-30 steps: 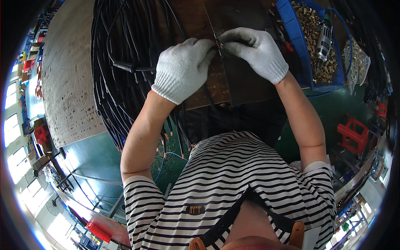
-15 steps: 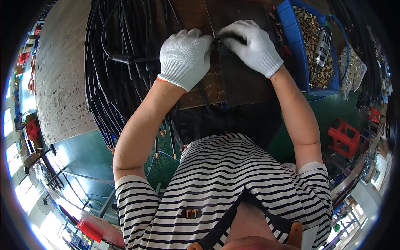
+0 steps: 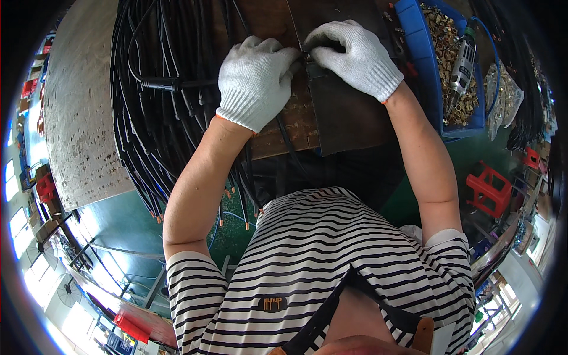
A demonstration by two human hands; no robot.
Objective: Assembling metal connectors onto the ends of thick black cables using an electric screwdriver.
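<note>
My left hand [image 3: 257, 83], in a white knit glove, is closed in a pinch over the wooden bench. A black cable [image 3: 286, 135] comes out below it and runs up toward its fingertips; the glove hides where they grip. Facing it, my right hand [image 3: 358, 61], also gloved, curls over the left edge of a dark flat plate [image 3: 346, 115]. Its thumb and fingertips close at a small metallic bit [image 3: 306, 56] between the two hands, too small to name. Left of my left hand lies a thick bundle of black cables [image 3: 157, 112], several with bare copper ends hanging over the bench edge.
At the right stands a blue bin [image 3: 421, 65] of small brass-coloured metal pieces, with a silver hand tool [image 3: 462, 68] on a blue hose lying on them. Beside it is a clear bag [image 3: 503, 97] of similar parts. A red stool [image 3: 490, 189] stands on the green floor.
Both hands stay close together at the plate's edge. In the picture they and the cable bundle sit slightly higher and further left. The right fingers have curled more.
</note>
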